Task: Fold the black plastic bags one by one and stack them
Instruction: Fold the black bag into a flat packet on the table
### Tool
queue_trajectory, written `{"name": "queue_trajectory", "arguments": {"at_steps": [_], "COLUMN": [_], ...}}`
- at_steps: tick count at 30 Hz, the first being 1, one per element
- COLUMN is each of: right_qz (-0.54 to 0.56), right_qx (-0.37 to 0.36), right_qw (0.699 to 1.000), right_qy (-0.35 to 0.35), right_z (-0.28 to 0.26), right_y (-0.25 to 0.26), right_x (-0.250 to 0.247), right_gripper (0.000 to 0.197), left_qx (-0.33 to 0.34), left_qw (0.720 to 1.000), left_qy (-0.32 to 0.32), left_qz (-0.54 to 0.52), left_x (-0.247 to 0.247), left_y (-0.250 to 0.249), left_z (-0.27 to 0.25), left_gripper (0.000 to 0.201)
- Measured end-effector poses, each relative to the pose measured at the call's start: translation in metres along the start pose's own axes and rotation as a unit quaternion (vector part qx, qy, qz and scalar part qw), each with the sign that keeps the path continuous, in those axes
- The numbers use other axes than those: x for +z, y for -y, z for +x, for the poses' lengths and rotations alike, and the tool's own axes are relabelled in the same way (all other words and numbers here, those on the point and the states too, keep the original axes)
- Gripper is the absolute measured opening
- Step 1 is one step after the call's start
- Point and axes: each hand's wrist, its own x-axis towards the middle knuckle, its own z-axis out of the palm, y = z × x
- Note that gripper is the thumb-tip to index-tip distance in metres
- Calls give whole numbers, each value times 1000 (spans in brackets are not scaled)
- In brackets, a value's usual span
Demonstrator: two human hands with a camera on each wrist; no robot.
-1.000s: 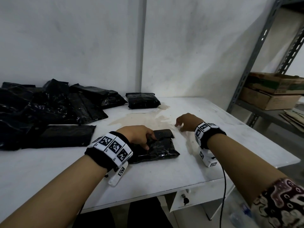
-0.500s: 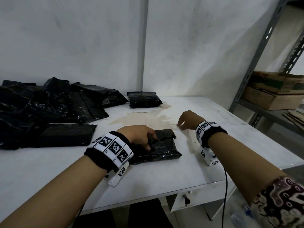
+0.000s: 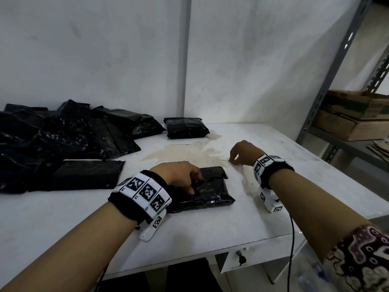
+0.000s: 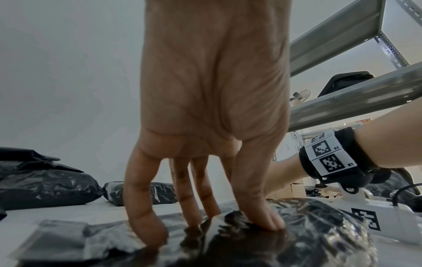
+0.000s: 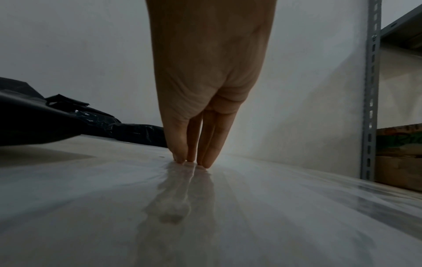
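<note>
1. Loose pile of unfolded black bags [image 3: 63,140] sits far left on the white surface [image 3: 210,224] — one flat bag [image 3: 84,174] lies at its near edge, likely next in line.
2. Left hand [image 3: 179,175] presses the folded bag [image 3: 208,192] at centre; fingers [image 4: 262,213] spread and nearly straight, tips pushing into the plastic, not gripping it.
3. One finished folded bag [image 3: 186,127] lies at the back by the wall, well apart from the one under the hand.
4. Right hand [image 3: 244,152] is just right of the folded bag, fingers [image 5: 182,151] close together, tips touching the bare surface, holding nothing.
5. Judgement: step is flattening the last fold. Press from the crease outward so trapped air escapes — slick plastic springs back if released early.
6. Then bring the right hand in, lift with both hands and set it square on the back bag so the stack starts straight.
</note>
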Motion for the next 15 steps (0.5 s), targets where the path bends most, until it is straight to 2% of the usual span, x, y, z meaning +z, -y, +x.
{"name": "queue_trajectory", "arguments": {"at_steps": [5, 15], "right_qz": [-10, 41], "right_qx": [-15, -15], "right_qw": [1000, 998], "right_qy": [6, 46], "right_z": [0, 6], "right_y": [0, -2], "right_x": [-2, -8], "right_gripper": [8, 16], "left_qx": [1, 6], "left_qw": [1000, 1000], "left_qy": [-2, 0], "left_qz": [5, -2], "left_x": [1, -1], "left_y": [0, -1], "left_z": [0, -1], "left_gripper": [53, 52]}}
